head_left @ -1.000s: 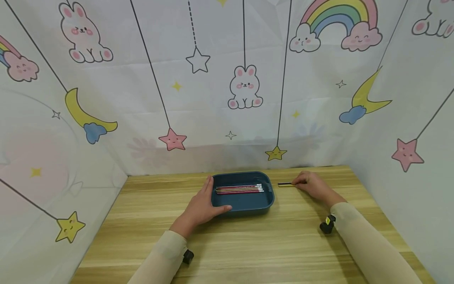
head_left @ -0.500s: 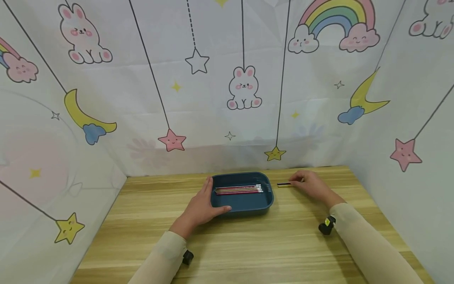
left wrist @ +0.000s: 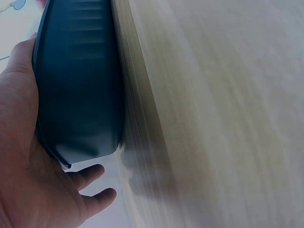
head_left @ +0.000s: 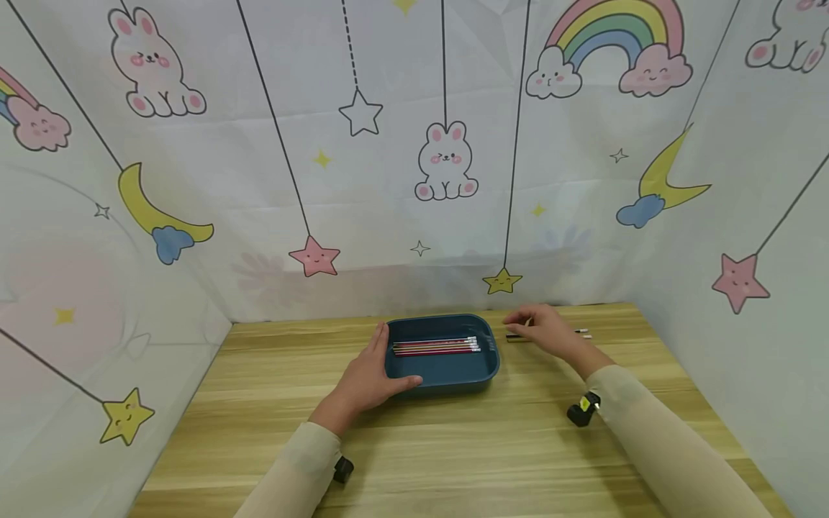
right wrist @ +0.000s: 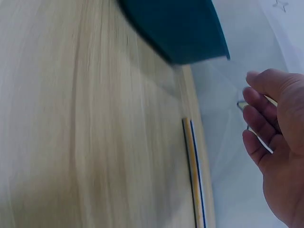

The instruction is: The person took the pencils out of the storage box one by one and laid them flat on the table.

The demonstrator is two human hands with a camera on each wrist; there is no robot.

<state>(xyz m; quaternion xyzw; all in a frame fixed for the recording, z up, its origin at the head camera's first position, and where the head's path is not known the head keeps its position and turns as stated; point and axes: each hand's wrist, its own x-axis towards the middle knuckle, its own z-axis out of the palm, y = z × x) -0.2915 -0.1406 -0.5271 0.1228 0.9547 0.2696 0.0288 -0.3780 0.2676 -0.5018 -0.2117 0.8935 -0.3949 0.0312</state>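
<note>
A dark blue tray (head_left: 447,375) stands on the wooden table, with several red and dark striped pencils (head_left: 437,347) lying side by side in it. At its left end rests my left hand (head_left: 365,374), thumb straight over the front rim and fingers stretched along the end wall. My right hand (head_left: 547,332) hovers just right of the tray, fingers loosely bent and nothing between them. Below it two dark pencils (right wrist: 194,173) lie close together on the table. Their white-tipped ends show right of the hand in the head view; the middle is hidden.
Behind the table (head_left: 414,453) hangs a white cloth (head_left: 382,180) printed with bunnies, stars and rainbows, and it also closes off both sides. The two pencils lie near the table's back edge.
My right hand has shifted left towards the tray and is off the pencils; their right ends now show. The left hand, the tray and its pencils stay in place.
</note>
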